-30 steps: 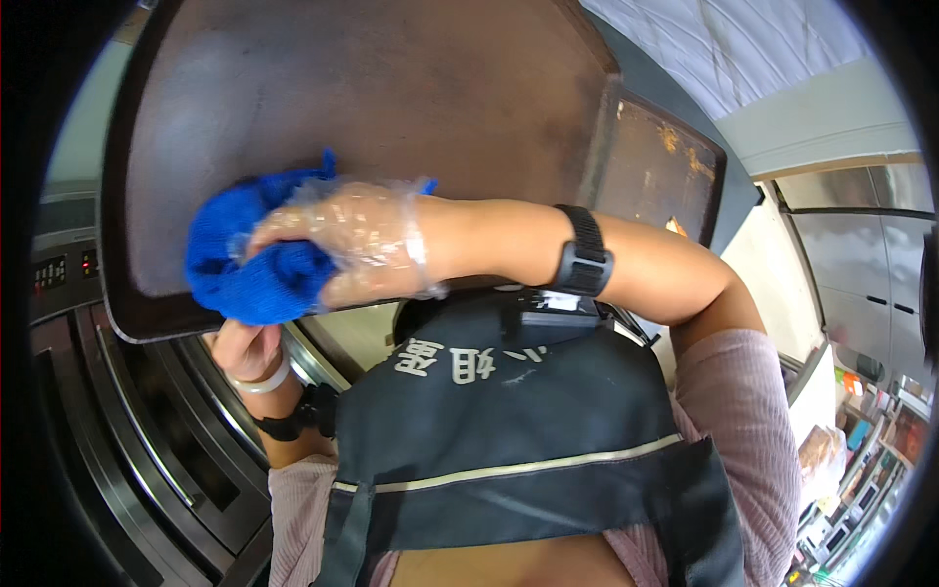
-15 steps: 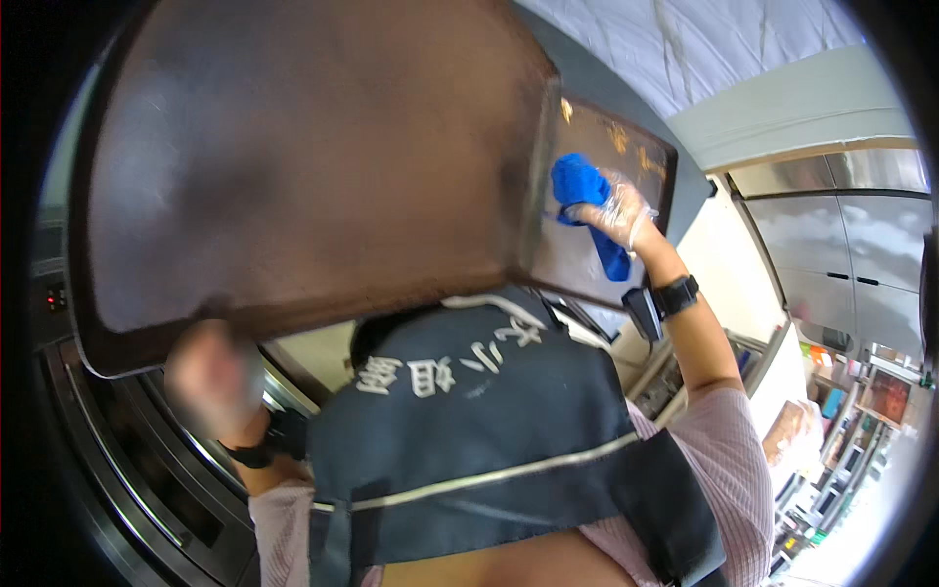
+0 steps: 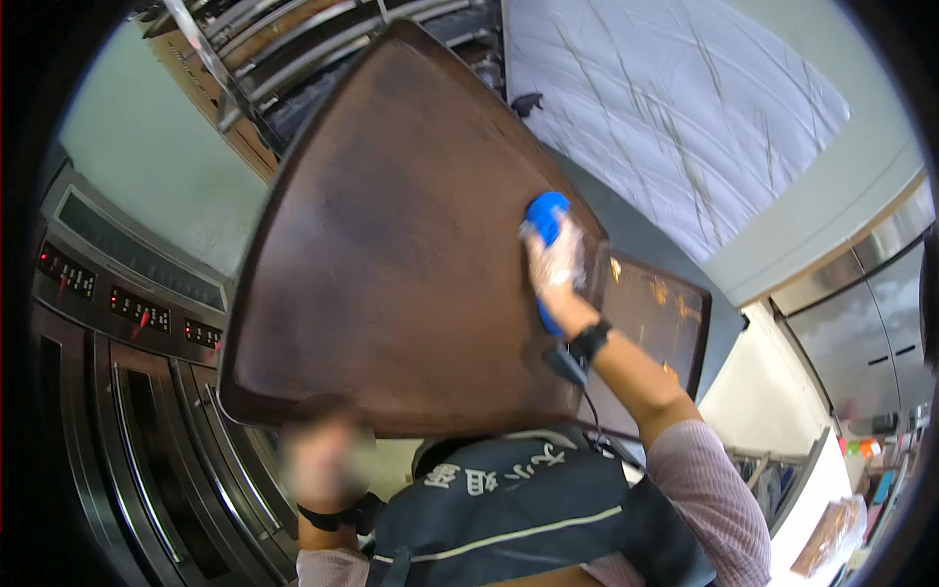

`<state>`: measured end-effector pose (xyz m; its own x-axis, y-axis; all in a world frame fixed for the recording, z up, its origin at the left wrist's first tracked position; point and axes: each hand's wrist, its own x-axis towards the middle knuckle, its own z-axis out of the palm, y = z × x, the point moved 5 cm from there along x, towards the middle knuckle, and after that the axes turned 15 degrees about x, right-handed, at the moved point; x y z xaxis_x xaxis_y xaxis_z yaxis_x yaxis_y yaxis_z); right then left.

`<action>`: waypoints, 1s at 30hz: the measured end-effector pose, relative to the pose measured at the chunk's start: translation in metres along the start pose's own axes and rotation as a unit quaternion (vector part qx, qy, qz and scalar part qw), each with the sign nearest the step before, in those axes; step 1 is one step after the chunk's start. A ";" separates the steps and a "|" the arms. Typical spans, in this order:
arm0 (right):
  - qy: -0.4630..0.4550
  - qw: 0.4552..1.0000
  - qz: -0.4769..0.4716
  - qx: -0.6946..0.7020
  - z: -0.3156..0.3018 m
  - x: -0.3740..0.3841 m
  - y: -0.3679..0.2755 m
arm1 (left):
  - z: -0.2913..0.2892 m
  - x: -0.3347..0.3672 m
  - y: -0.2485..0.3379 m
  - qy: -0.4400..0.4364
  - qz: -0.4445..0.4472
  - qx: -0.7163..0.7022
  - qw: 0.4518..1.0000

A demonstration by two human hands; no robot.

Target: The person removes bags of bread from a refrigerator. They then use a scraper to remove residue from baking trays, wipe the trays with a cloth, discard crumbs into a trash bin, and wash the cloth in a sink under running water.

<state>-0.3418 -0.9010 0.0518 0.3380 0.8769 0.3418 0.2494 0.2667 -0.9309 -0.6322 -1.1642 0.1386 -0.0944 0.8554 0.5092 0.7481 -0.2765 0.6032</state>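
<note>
A large dark-brown baking tray with a raised rim stretches across the middle, overlapping a second brown baking tray at the right that bears some yellowish crumbs. At the big tray's near left corner, my left hand is at the rim, gripping it; its fingers are blurred. My right hand, in a clear plastic glove, presses a bunched blue cloth against the big tray's surface near its right side. One end of the cloth hangs below that palm.
Steel ovens with red-lit control panels stand at the left. A metal rack rises at the far side, beside a white plastic sheet. A dark tabletop shows beneath the trays; steel cabinets are at the right.
My right hand has moved with the blue cloth from the smaller tray onto the big one. The view has shifted, showing more of the ovens and the rack. My left hand stays at the rim.
</note>
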 end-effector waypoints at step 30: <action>-0.627 0.741 0.002 -0.240 -0.142 -0.178 0.118 | 0.008 -0.056 0.019 -0.212 -0.212 -0.553 0.777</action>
<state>-0.2437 -1.0824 -0.1002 -0.6941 0.6404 -0.3288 0.6468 0.3544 -0.6753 -0.6075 -1.2143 0.1167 0.2223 0.9749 0.0129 -0.3347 0.0639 0.9402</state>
